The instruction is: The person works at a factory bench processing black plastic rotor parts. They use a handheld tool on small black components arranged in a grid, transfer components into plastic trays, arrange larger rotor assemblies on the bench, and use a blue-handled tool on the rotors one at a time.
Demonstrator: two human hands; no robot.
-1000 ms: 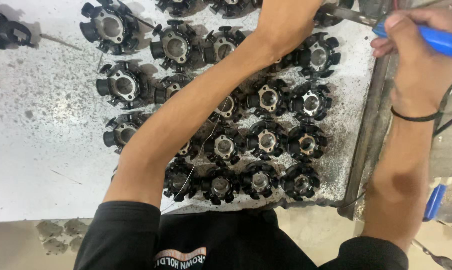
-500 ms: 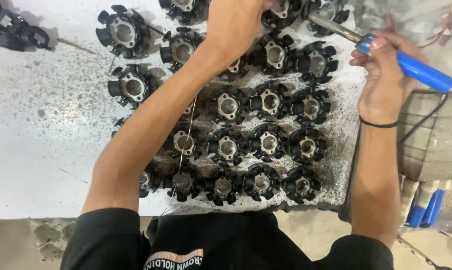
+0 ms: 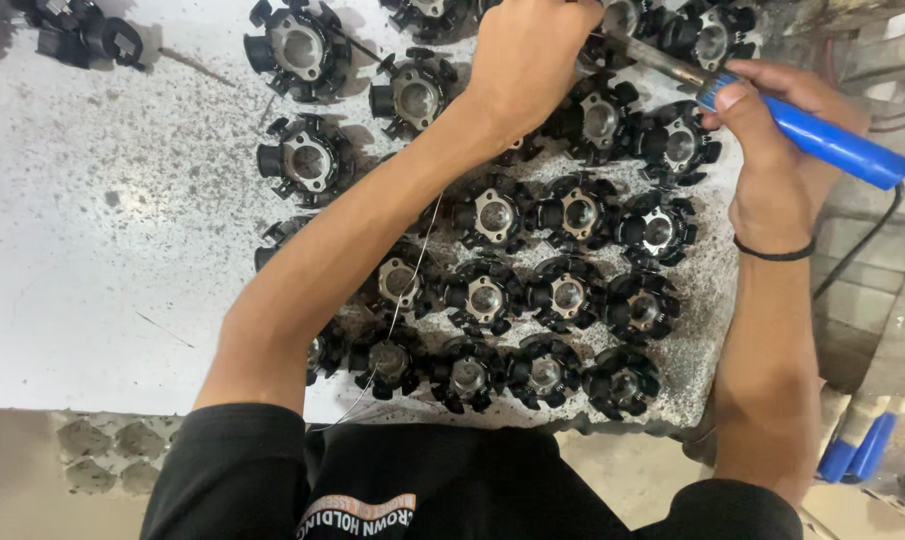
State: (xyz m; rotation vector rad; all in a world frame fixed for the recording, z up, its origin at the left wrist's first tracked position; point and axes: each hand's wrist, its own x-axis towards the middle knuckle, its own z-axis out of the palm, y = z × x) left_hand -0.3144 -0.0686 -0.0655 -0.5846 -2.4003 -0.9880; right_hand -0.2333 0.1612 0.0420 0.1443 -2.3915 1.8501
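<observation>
1. White table: a flat top speckled with dark grit, densest toward its right side. It is the landmark for every position given below.
2. Black parts: round black pieces with toothed rims and pale metal centres, packed in rows over the right half of the table. A few looser ones lie toward the table's middle.
3. Dark clutter: black pieces at the table's far left corner, well apart from your hands.
4. Thin wire: a pale strand running along your left forearm, over the parts, down to the table's near edge.
5. Your left forearm crosses the table diagonally and covers several parts in the near rows.
6. Your left hand: at the far edge of the table, fingers curled closed over something in the far row. What they pinch is hidden under the hand.
7. Your right hand: over the table's right edge, fingers wrapped tight round the tool, a black band on the wrist.
8. Blue-handled tool: a round bright-blue handle with a grey metal shaft, slanting toward your left hand. The tip is hidden there.
</observation>
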